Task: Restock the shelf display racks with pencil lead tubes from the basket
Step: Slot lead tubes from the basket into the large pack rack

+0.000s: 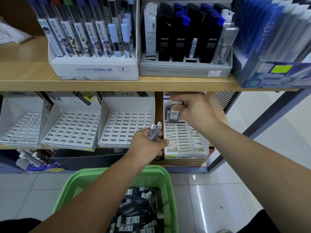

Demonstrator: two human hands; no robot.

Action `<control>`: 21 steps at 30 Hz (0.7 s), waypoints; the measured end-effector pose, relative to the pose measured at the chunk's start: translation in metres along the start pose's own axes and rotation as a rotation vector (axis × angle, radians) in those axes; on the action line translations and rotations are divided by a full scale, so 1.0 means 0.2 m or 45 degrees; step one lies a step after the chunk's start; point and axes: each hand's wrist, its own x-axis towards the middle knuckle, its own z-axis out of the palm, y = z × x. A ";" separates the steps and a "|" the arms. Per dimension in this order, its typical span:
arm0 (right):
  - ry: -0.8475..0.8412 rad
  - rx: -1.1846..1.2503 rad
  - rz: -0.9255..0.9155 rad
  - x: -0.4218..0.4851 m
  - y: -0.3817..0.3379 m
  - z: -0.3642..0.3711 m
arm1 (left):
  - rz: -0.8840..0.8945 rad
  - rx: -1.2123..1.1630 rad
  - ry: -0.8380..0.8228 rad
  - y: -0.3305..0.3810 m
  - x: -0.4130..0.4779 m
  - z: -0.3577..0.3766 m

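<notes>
Lead tube [174, 116] with the "100" label is hanging upright near the back of the far-right rack [185, 142]. Right hand [195, 110] is pinching its cap end between thumb and curled fingers, and the lower end is at or just above the slots; cannot tell if it is seating. Main risk: the tube is missing its narrow slot and tipping forward down the sloped rack face, because the hand itself is blocking part of the sightline. Something dark is standing just behind it, maybe another tube, partly hidden, and a nudge could be toppling it. Left hand [148, 143] is gripping a small bundle of spare tubes [155, 130], fingers curled round them and caps poking up, hovering just beside the rack's left edge. The grip is looking loose, so one could be slipping out and dropping to the tiles or into the green basket [75, 187] below. The basket is sitting low under both forearms, holding a heap of more tubes [134, 219]; the left forearm is crossing its rim, so a bump could be shoving it. Empty racks [126, 126] are lining the shelf to the left, so the job is looking barely begun. Upper shelf board [101, 83] is running close above the right knuckles, so lifting carelessly could be rapping them against it.
</notes>
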 end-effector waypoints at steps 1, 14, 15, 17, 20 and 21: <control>0.001 -0.024 -0.046 -0.01 0.00 0.00 | -0.009 -0.002 0.001 0.01 0.00 0.00; 0.113 -0.399 -0.212 -0.03 -0.01 0.03 | -0.130 -0.212 -0.061 0.17 -0.08 -0.07; 0.121 -0.433 -0.212 -0.03 -0.01 0.02 | -0.137 -0.220 -0.103 0.18 -0.09 -0.07; 0.051 -0.414 -0.146 -0.03 -0.02 0.01 | -0.148 -0.257 -0.180 0.21 -0.10 -0.07; -0.116 0.092 0.140 -0.05 -0.07 -0.03 | -0.130 -0.379 -0.265 0.25 -0.13 -0.06; -0.189 0.340 0.272 -0.06 -0.10 -0.06 | -0.128 -0.374 -0.290 0.26 -0.14 -0.06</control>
